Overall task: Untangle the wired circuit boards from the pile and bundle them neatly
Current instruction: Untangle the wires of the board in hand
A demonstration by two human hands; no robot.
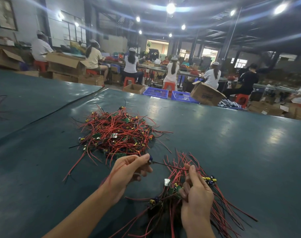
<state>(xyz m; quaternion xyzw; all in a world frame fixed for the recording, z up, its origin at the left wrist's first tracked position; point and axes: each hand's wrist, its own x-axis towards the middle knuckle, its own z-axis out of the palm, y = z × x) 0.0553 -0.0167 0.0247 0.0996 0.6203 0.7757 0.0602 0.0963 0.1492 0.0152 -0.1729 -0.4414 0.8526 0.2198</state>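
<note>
Head view.
- Pile of wired circuit boards (119, 133): red-wire tangle at mid green table (232, 134); boards mostly buried.
- Left hand (127, 172): fingertips pinch one wired board (150, 159), its black lead (170, 165) reaching the right hand (196, 194).
- Right hand: fingers curled round bundle (220, 208), partly hidden behind the palm; wire ends cut off at frame bottom.

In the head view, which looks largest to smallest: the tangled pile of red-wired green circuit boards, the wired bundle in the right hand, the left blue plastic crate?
1. wired bundle in the right hand, though nearest the camera, so unsure against the tangled pile
2. tangled pile
3. blue plastic crate, farthest
</note>
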